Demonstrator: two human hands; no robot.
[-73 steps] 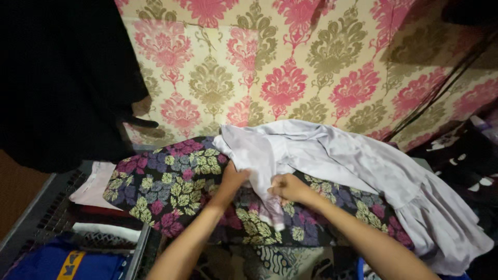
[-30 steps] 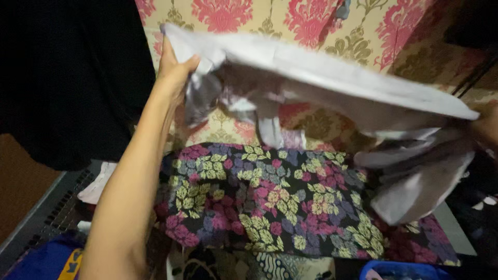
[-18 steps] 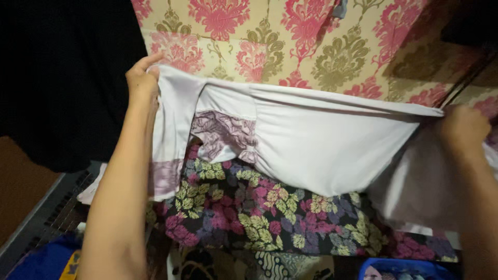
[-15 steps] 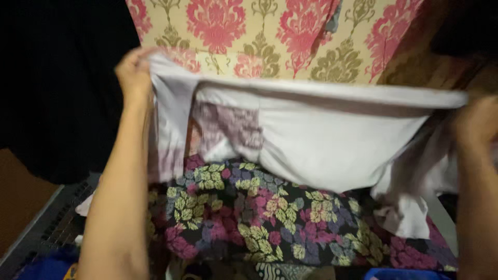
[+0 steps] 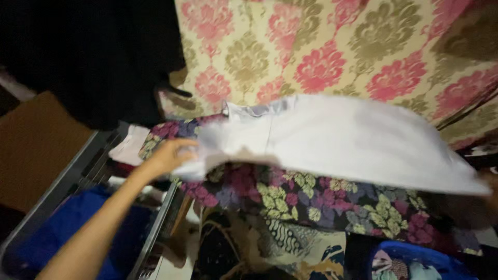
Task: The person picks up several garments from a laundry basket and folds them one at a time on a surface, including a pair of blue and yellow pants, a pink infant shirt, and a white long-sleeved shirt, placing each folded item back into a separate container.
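Head view: left hand [image 5: 168,155] has its fingers closed on the near-left edge of the white garment [image 5: 337,140]; the garment is stretched flat, blurred, just above the floral cloth [image 5: 290,192]; its long axis runs left to right, away from the left hand toward the far right edge; right hand [image 5: 490,179] barely shows at that right end, grip can't be told; grey crate [image 5: 67,181] sits lower left.

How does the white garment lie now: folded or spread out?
Spread out. The white garment stretches as one broad flat sheet above the floral cloth; the left hand grips its left edge. Motion blur hides any creases.
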